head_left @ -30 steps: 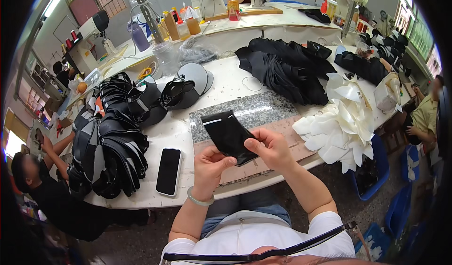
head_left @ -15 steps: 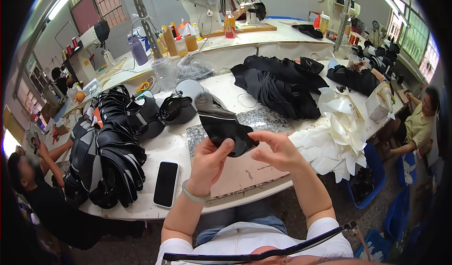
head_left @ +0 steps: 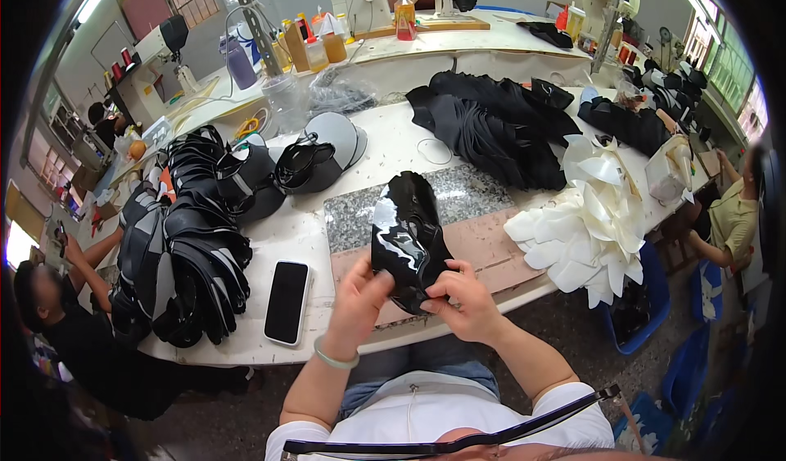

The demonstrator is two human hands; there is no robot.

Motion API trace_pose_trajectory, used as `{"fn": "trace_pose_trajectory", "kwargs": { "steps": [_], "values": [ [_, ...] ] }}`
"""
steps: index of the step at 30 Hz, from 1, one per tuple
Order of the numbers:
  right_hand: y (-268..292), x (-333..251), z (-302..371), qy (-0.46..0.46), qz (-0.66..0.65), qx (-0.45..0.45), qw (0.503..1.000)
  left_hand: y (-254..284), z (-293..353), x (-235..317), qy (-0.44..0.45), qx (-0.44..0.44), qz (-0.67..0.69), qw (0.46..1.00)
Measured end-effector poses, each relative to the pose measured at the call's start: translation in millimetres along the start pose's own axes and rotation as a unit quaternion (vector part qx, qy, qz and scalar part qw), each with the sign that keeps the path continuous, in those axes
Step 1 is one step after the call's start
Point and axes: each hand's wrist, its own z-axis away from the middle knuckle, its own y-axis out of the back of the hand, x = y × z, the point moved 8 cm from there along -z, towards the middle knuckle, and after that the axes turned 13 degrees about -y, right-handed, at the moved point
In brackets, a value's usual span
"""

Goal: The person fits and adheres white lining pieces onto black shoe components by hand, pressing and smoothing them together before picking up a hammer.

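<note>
A glossy black shoe-upper piece (head_left: 407, 236) is held up between my hands over the front of the table, its shiny, wavy face showing. My left hand (head_left: 360, 297) grips its lower left edge with the thumb on top. On the lower right edge, my right hand (head_left: 463, 301) pinches it between thumb and fingers. Beneath the piece lie a speckled stone slab (head_left: 348, 219) and a pinkish board (head_left: 491, 258). To the left of my left hand rests a phone (head_left: 286, 304) with a dark screen.
Stacked black and grey shoe uppers (head_left: 205, 248) fill the left side. Black cut pieces (head_left: 491, 137) lie at the back, with white pieces (head_left: 577, 232) on the right. A blue bin (head_left: 657, 301) stands below the right edge. Co-workers (head_left: 733, 219) sit at either side.
The piece has turned from its matt grey lining to its glossy black face. My right hand has closed on its edge, where before its fingers were spread with only the fingertip near it.
</note>
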Motion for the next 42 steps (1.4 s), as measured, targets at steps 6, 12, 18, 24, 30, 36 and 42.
{"fn": "trace_pose_trajectory", "kwargs": {
  "steps": [6, 12, 18, 24, 30, 36, 42],
  "values": [
    [14.5, -19.6, 11.4, 0.044, -0.014, 0.021, 0.999, -33.3, -34.1, 70.8, -0.175, -0.197, -0.336, 0.904],
    [55.2, -21.1, 2.9, 0.063, -0.033, 0.032, 0.997, -34.2, -7.2, 21.2, -0.289, -0.432, -0.667, 0.534],
    [-35.6, 69.9, 5.6, 0.023, 0.211, -0.183, 0.960, -35.3, 6.4, 0.0, -0.277, -0.500, -0.669, 0.475],
    [-11.9, 95.8, -10.1, -0.050, 0.268, -0.199, 0.941, -33.4, 6.3, 5.6, -0.277, -0.503, -0.642, 0.507],
    [-15.8, 71.9, -35.4, 0.015, 0.341, -0.118, 0.933, -37.3, 23.7, -0.2, -0.358, -0.481, -0.628, 0.497],
    [-20.5, 87.0, -62.7, -0.057, 0.329, -0.185, 0.924, -31.3, 10.7, 4.7, -0.344, -0.488, -0.566, 0.568],
    [6.5, 126.9, -66.1, -0.087, 0.295, -0.027, 0.951, -26.9, 5.3, 18.9, -0.366, -0.456, -0.571, 0.576]
  ]
}}
